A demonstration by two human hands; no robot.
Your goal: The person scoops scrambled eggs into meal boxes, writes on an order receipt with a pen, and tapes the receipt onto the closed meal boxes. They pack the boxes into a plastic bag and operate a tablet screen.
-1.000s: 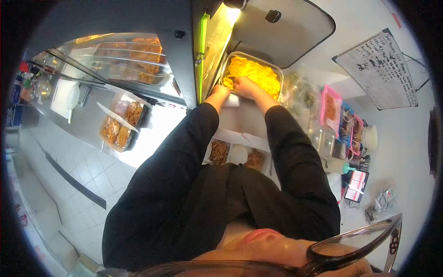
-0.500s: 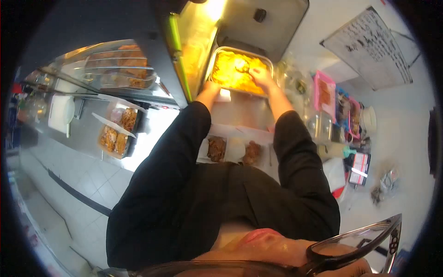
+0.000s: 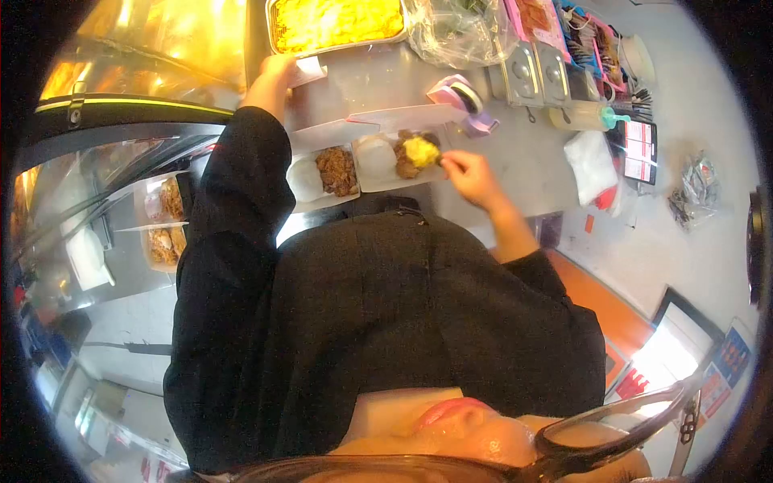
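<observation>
My right hand (image 3: 473,179) is closed on the handle of a spoon, which carries a heap of yellow scrambled egg (image 3: 421,150). The spoon is over the right compartment of a white food box (image 3: 394,180), above browned meat pieces. White rice (image 3: 375,158) sits to the left in that box. Beside it, a second open box (image 3: 302,204) holds rice and fried meat (image 3: 336,171). My left hand (image 3: 276,74) is at the front left corner of a metal tray (image 3: 338,50) full of yellow egg, its fingers closed at the rim next to a white card (image 3: 309,72).
Behind the boxes lie a purple-and-white object (image 3: 467,103) and a clear plastic bag (image 3: 459,36). A squeeze bottle (image 3: 580,117) and lidded metal containers (image 3: 538,72) stand to the right. At left, a glass case (image 3: 97,173) adjoins more filled boxes (image 3: 165,221).
My right hand has moved from inside the egg tray toward my body, bringing a spoonful of egg over the right box. My left hand stays at the tray. The view has shifted.
</observation>
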